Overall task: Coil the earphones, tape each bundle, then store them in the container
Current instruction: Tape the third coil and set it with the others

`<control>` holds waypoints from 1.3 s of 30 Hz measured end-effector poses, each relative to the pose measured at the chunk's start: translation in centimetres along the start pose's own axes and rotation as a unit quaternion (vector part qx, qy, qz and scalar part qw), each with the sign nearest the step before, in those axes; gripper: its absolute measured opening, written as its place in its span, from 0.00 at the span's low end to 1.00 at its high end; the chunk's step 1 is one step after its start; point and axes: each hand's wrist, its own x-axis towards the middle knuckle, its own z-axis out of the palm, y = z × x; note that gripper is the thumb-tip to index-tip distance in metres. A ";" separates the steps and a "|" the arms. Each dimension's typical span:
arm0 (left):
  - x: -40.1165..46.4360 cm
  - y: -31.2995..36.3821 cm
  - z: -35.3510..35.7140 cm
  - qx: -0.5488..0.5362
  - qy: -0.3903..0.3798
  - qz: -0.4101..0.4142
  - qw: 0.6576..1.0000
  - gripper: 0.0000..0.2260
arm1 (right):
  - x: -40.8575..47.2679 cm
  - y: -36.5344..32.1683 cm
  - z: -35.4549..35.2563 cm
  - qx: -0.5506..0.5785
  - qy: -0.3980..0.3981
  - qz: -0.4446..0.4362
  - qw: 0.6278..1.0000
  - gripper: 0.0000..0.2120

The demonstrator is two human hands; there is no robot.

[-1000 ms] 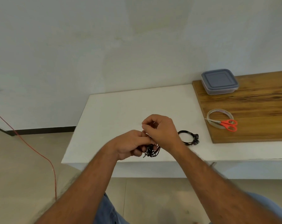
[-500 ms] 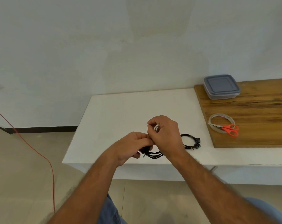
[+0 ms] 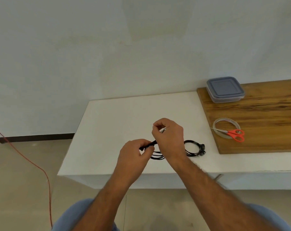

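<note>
A black earphone bundle (image 3: 155, 155) hangs in loops between both hands above the white table (image 3: 118, 120). My left hand (image 3: 134, 152) pinches one end of it; my right hand (image 3: 169, 137) grips the cable higher up, with a pale bit, maybe tape, showing between its fingers. A second coiled black earphone (image 3: 195, 148) lies on the table just right of my right wrist. The clear container with a grey lid (image 3: 224, 89) stands shut at the back of the wooden board (image 3: 266, 114). A roll of clear tape (image 3: 225, 126) lies on the board.
Orange-handled scissors (image 3: 233, 134) rest across the tape roll. A red cable (image 3: 29, 160) runs over the floor at the left. The table's front edge is just below my hands, and the wall stands right behind the table.
My hands have moved apart a little and risen over the table. The held cable is now stretched between them, with loops hanging lower. The view has shifted slightly.
</note>
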 end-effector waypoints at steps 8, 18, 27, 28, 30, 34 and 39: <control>0.9 0.3 -1.5 -0.072 -0.083 -0.052 0.993 0.12 | 0.6 0.2 0.4 0.008 0.021 0.009 1.000 0.06; 1.6 0.6 -2.8 -0.029 -0.101 -0.044 0.994 0.11 | 0.0 0.3 0.3 0.021 -0.032 0.011 0.999 0.05; 2.8 -0.3 -2.4 0.048 -0.088 -0.070 0.992 0.10 | 1.6 0.0 -3.6 -0.110 -0.109 -0.083 0.984 0.03; 2.9 -0.4 -2.4 0.050 -0.084 -0.077 0.992 0.10 | 1.5 0.0 -3.9 -0.133 -0.134 -0.098 0.977 0.03; 3.1 -0.5 -2.3 0.052 -0.076 -0.087 0.992 0.10 | 1.1 0.0 -4.4 -0.204 -0.190 -0.135 0.951 0.03; 3.2 -0.5 -2.0 0.057 -0.071 -0.090 0.992 0.10 | 0.0 0.3 -4.0 -0.320 -0.272 -0.197 0.886 0.04; 3.3 -0.3 -1.3 0.048 -0.078 -0.083 0.992 0.10 | -0.5 0.2 -2.9 -0.386 -0.285 -0.219 0.850 0.07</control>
